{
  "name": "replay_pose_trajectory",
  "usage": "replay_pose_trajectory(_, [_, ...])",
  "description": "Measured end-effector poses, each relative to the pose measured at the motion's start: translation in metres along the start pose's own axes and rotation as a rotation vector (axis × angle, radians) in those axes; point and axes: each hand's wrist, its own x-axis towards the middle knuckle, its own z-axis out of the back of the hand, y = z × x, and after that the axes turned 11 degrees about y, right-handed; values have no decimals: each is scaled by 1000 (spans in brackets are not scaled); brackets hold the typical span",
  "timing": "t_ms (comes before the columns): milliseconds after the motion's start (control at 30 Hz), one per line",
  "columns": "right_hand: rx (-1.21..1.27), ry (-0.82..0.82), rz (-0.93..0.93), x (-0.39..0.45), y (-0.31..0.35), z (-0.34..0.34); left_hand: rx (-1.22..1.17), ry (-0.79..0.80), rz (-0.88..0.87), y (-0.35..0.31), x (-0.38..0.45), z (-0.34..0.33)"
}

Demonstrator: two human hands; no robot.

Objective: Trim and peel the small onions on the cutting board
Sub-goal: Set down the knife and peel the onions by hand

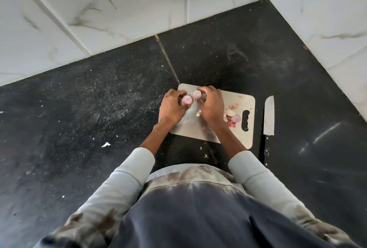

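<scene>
Working over the steel cutting board, with the knife lying aside on the black counter, probably because peeling needs fingers only. Pinching one onion half in the left hand, another onion half in the right hand. Leaving peeled pieces near the handle hole.

A brushed-metal cutting board and bare steel knife blade lie on speckled, dusty black stone counter, beneath glossy marble-veined wall tiles
</scene>
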Motion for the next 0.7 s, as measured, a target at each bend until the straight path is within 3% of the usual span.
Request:
replay_pose_trajectory(233, [127,24,1,1,1,-1,-56,-7,-7,-2,1,4])
replay_pose_trajectory(367, [295,-32,-13,-3,2,10,-103,-48,-126,-18,-4,1])
replay_pose_trajectory(567, [621,47,31,-24,5,34,-166,-137,-211,-40,-3,7])
replay_pose_trajectory(700, [697,32,14,-49,-8,54,-188,-96,-305,-61,-7,-6])
